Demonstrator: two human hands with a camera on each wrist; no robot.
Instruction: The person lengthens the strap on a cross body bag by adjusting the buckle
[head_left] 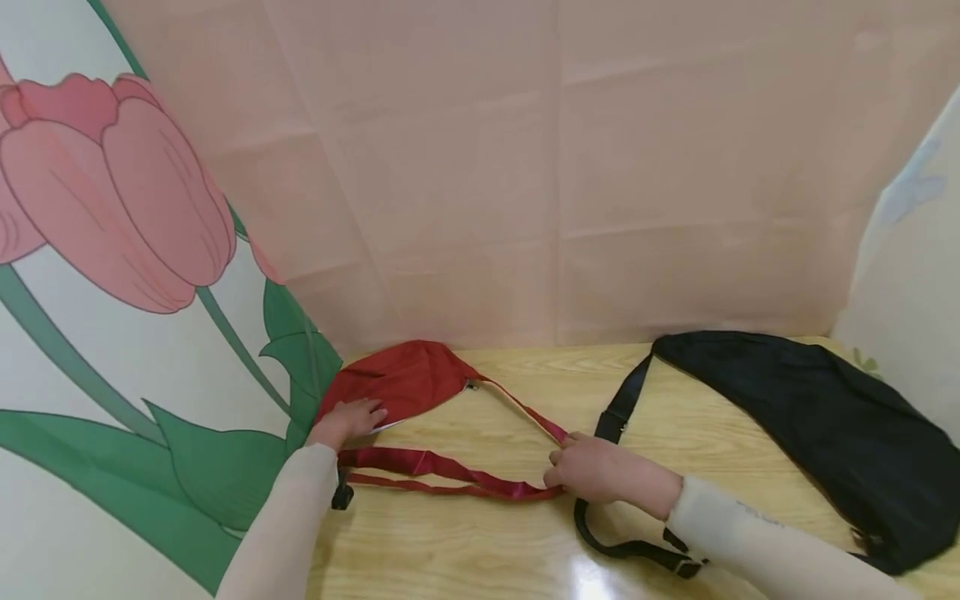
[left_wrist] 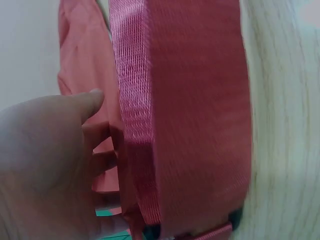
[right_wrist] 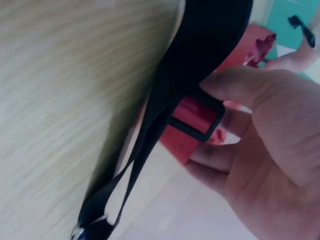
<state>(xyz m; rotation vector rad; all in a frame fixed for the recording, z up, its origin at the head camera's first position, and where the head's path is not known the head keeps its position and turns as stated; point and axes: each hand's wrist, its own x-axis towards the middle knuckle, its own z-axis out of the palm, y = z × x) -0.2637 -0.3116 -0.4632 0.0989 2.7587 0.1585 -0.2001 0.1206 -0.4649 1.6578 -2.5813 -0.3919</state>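
A red sling bag (head_left: 405,379) lies at the left beside the flower-printed wall. My left hand (head_left: 348,423) rests on its lower left part; in the left wrist view the fingers (left_wrist: 102,162) reach past the wide red strap (left_wrist: 200,110) onto the bag cloth. The strap runs to the right in a loop. At that loop's right end my right hand (head_left: 600,467) pinches it. Up close, the thumb lies at a black slider buckle (right_wrist: 200,117) threaded with red webbing, and other fingers are behind it. A black strap (right_wrist: 185,65) passes right in front of this hand.
A larger black sling bag (head_left: 810,408) lies at the right, its black strap (head_left: 626,392) curving under my right hand and forearm. A black buckle piece (head_left: 342,493) lies by the red strap's left end. Behind the wooden tabletop (head_left: 450,550) hangs a pinkish sheet (head_left: 555,183).
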